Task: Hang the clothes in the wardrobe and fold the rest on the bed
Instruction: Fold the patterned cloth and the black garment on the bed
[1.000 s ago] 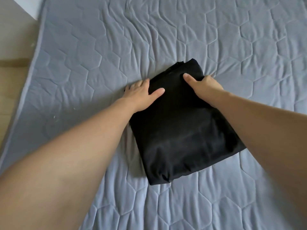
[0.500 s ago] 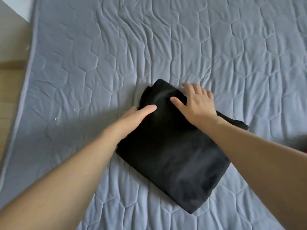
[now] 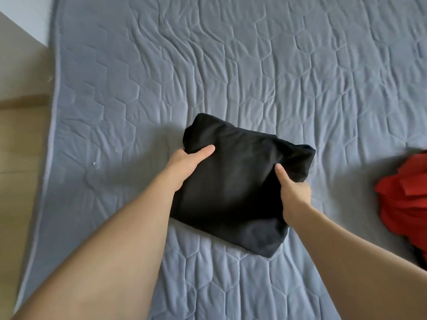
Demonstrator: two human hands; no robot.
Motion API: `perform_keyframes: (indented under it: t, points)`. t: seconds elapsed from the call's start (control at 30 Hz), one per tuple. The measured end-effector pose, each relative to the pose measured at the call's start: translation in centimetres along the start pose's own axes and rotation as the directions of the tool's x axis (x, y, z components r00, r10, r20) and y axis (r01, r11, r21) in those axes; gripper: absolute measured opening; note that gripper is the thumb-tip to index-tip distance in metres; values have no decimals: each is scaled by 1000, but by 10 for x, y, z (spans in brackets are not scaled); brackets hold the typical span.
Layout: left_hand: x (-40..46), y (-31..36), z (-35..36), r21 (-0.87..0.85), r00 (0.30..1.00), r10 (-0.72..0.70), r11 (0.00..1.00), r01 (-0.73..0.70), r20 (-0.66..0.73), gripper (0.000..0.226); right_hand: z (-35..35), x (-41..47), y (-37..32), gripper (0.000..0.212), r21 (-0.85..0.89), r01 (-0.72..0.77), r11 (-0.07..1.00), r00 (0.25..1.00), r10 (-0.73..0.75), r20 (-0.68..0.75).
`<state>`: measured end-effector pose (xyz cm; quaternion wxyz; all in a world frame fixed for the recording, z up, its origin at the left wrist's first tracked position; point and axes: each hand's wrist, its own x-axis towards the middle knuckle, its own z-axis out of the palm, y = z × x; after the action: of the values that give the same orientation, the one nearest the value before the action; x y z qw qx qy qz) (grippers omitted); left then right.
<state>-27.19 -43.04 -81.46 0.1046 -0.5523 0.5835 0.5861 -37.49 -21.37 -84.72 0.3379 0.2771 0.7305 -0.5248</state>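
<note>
1. The folded black cloth point(image 3: 240, 183) is lying on the bed point(image 3: 231, 77).
2. The left hand point(image 3: 187, 165) is gripping its left edge, fingers curled under.
3. The right hand point(image 3: 294, 197) is gripping its right edge, so the cloth is sitting between both hands

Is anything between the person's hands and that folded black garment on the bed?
Nothing visible. The left hand and right hand each grip a side of the black garment. The red cloth lies apart.

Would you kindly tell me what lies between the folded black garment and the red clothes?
Only bare grey quilt separates black garment and red clothes, head view.
</note>
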Motion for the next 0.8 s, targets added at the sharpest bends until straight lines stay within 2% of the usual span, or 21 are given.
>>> perform_keyframes:
  t: [0.1, 0.2, 0.27, 0.33, 0.47, 0.57, 0.7, 0.8]
  points:
    - [-31, -17, -22, -78, 993, -34, 997, 25, -110, 51, 9, -31, -13, 29, -72, 99, 992, 995, -97, 35]
    - [-76, -33, -60, -170, 977, -85, 984, 51, -195, 44, 27, -78, -29, 42, -181, 151, 972, 987, -139, 78]
    - [-110, -37, -97, -228, 963, -118, 972, 62, -242, 55, 48, -124, -42, 48, -243, 157, 957, 983, -129, 127]
    - [-151, -39, -154, -290, 947, -121, 957, 32, -297, 62, 80, -185, -52, 49, -304, 189, 934, 973, -137, 185]
    - [-227, -41, -275, -376, 926, -95, 925, -54, -365, 52, 147, -312, -78, 52, -375, 276, 885, 944, -176, 281]
    - [-276, -39, -353, -433, 904, -152, 900, -41, -401, 69, 192, -402, -102, 50, -414, 350, 841, 917, -216, 336]
    - [-352, -31, -465, -515, 870, -151, 847, -131, -469, 81, 255, -533, -136, 39, -392, 481, 784, 853, -316, 415]
    - [-410, -24, -531, -520, 821, -139, 828, -210, -553, 77, 284, -619, -153, 33, -372, 526, 765, 813, -324, 483]
